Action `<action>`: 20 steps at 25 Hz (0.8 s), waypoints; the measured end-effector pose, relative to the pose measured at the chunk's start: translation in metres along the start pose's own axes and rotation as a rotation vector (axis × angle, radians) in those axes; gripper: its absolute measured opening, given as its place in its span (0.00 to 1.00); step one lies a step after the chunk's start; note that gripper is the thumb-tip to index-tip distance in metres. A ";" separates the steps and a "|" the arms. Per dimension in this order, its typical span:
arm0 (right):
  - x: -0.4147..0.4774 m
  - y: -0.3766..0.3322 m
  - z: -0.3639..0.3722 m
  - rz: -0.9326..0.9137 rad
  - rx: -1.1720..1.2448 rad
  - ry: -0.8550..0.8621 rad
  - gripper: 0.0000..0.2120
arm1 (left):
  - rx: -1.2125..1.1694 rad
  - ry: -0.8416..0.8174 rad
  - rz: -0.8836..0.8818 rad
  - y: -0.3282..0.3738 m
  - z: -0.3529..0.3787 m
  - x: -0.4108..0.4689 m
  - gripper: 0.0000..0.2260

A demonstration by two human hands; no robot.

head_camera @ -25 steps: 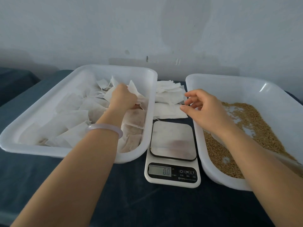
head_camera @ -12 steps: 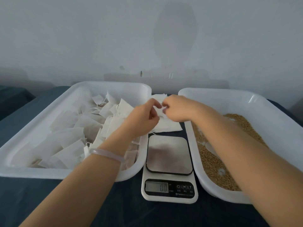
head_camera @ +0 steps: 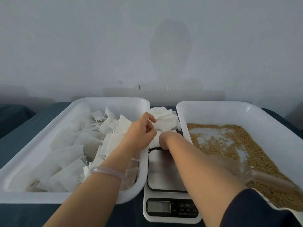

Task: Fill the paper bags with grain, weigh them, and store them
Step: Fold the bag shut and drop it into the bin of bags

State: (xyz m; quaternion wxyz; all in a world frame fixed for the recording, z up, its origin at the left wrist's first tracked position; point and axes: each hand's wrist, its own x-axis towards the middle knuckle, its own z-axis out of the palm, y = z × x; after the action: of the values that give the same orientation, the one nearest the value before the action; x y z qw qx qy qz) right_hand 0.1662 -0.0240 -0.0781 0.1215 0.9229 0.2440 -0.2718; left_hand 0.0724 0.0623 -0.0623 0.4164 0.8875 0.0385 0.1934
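- The left hand (head_camera: pixel 139 131) has left the bags lying in the left tub (head_camera: pixel 114 100). It now sits over the stack of empty paper bags (head_camera: pixel 165 118), which lies on the table between the two tubs, just behind the scale (head_camera: pixel 164 171).
- The right hand (head_camera: pixel 167 140), which hovered above that stack a second ago, has dropped onto its near edge.
- I judge that one round has ended and a fresh bag is being picked for filling.
- Left fingers are curled against the top sheets; whether they pinch one, I cannot tell. The right fingers are hidden under the hand, so that grip is also unclear.
- The empty bags are thin, white, limp and fanned unevenly, likely to cling together.
- The grain (head_camera: pixel 237 145) lies shallow in the right tub (head_camera: pixel 213 104), with bare patches of tub floor showing.
- The scale's plate is bare.
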 end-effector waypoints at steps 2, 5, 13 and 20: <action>-0.005 -0.001 -0.012 -0.035 -0.019 0.049 0.05 | -0.002 0.006 0.005 0.000 0.000 -0.001 0.11; -0.029 0.005 -0.032 -0.065 0.027 0.280 0.05 | -0.006 0.022 -0.001 0.000 0.000 0.000 0.11; -0.064 0.051 -0.035 -0.106 0.351 0.701 0.08 | -0.061 0.012 0.034 0.005 -0.002 -0.005 0.09; -0.095 0.077 -0.044 -0.356 0.592 0.410 0.15 | -0.249 -0.012 0.167 0.019 -0.002 -0.007 0.15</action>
State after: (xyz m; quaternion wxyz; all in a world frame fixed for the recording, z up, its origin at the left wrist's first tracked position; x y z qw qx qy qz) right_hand 0.1556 -0.1105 0.0184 -0.2500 0.8964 0.3304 -0.1574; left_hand 0.0634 0.0496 -0.0490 0.5060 0.8303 -0.0623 0.2252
